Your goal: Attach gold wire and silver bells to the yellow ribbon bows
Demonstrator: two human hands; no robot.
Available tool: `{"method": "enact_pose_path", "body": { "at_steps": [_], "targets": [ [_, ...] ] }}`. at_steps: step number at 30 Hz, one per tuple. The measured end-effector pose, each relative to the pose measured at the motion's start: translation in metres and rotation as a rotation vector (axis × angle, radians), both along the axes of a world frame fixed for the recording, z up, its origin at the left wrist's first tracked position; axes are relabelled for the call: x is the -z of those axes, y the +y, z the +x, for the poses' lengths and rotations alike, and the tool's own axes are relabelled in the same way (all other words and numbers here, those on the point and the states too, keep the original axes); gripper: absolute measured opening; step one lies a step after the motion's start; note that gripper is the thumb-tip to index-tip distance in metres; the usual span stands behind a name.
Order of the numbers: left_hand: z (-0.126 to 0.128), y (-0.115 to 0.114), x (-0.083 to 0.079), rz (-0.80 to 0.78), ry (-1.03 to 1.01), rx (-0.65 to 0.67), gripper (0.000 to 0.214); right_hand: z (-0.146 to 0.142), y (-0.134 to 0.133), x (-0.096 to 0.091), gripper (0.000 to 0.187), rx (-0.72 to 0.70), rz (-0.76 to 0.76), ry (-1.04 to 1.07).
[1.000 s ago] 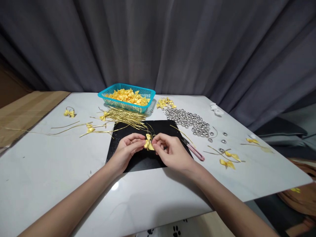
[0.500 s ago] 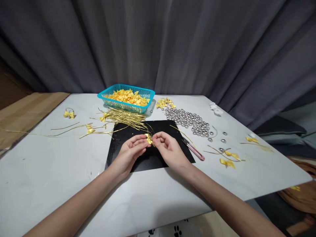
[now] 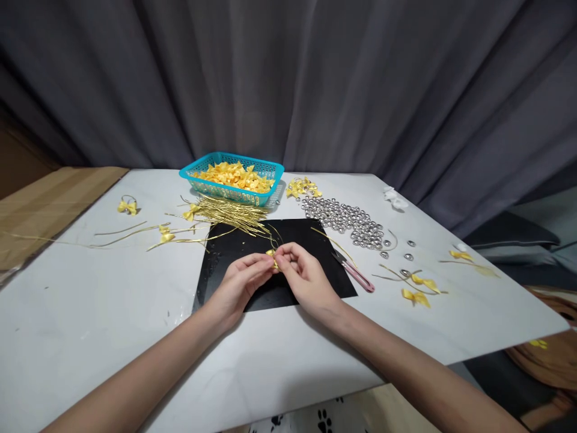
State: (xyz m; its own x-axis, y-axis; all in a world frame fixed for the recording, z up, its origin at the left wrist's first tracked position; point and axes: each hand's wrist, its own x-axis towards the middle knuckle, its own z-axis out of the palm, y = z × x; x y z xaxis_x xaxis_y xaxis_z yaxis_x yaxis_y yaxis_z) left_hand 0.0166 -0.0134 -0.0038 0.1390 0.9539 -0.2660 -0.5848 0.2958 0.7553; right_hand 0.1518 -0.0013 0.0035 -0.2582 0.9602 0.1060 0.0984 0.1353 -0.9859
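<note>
Over a black mat point(image 3: 220, 288), my left hand point(image 3: 241, 285) pinches a small yellow ribbon bow point(image 3: 271, 255) from the left. My right hand point(image 3: 306, 276) closes its fingertips on the same bow from the right. Much of the bow is covered by my fingers. A thin gold wire point(image 3: 276, 233) curves up from it, above my fingertips. Just behind the hands lies a bundle of gold wire ties point(image 3: 232, 214). Pink-handled snips point(image 3: 356, 275) rest at the mat's right edge.
A turquoise basket point(image 3: 231, 192) of yellow bows stands at the back. Silver heart-shaped beads point(image 3: 342, 219) spread to the right of it, beside a small pile of wired bows point(image 3: 303, 187). Loose bows point(image 3: 417, 297) lie on the white table's right side. Cardboard point(image 3: 58, 198) borders the left.
My fingertips have closed in around the bow, covering more of it, and my right hand has shifted slightly. The other items stay where they were.
</note>
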Motion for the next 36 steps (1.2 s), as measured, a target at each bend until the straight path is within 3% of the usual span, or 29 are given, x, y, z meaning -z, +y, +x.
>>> {"method": "enact_pose_path", "body": {
  "at_steps": [8,16,21,25,36],
  "targets": [
    [-0.001,0.001,0.000,-0.021,0.029,-0.027,0.017,0.000,-0.002,-0.008,0.017,-0.035,-0.134,0.091],
    [0.001,0.001,-0.004,-0.026,0.045,-0.036,0.022,0.000,-0.004,-0.014,0.014,-0.069,-0.161,0.091],
    [-0.001,0.000,-0.007,0.122,0.211,-0.060,0.028,0.009,0.002,-0.019,0.012,0.010,-0.011,-0.074],
    [-0.003,-0.002,-0.011,0.231,0.294,-0.085,0.026,0.016,0.004,-0.023,0.010,-0.052,0.107,-0.188],
    [-0.003,-0.004,-0.011,0.281,0.300,-0.079,0.020,0.016,0.000,-0.026,0.011,-0.016,0.136,-0.207]
  ]
}}
